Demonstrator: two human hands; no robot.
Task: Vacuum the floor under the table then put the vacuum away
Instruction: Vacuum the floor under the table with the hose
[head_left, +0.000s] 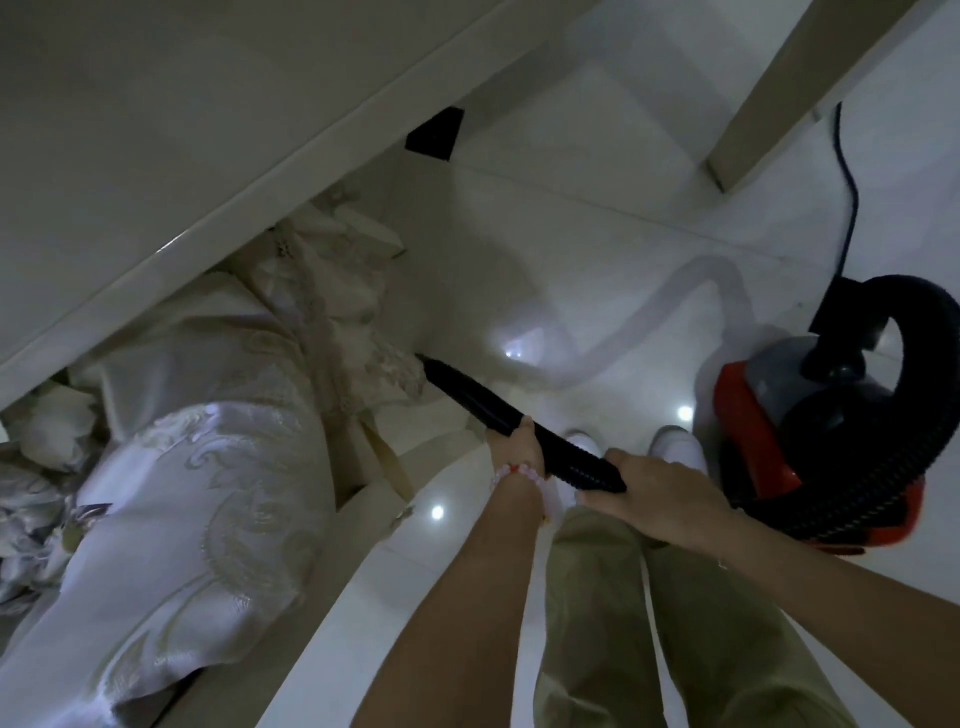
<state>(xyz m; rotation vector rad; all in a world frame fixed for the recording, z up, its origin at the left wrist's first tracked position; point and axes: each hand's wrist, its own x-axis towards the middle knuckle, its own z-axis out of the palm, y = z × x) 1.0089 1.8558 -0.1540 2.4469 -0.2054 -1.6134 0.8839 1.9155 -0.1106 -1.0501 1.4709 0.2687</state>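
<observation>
A red and grey canister vacuum (769, 395) stands on the white tiled floor (597, 218) at the right. Its black ribbed hose (930, 395) loops over the canister and runs down to my hands. My right hand (660, 493) grips the ribbed end of the hose. My left hand (517, 452), with a bead bracelet on the wrist, holds the black nozzle (467, 389) just ahead of it. The nozzle tip points toward the floor beside the chair, below the white table edge (249, 187).
A chair with an embroidered cream cover (218, 441) fills the left. A table leg (763, 114) stands at the upper right, with a dark power cord (849, 197) behind the vacuum. My feet in white shoes (675, 441) are just beyond my hands.
</observation>
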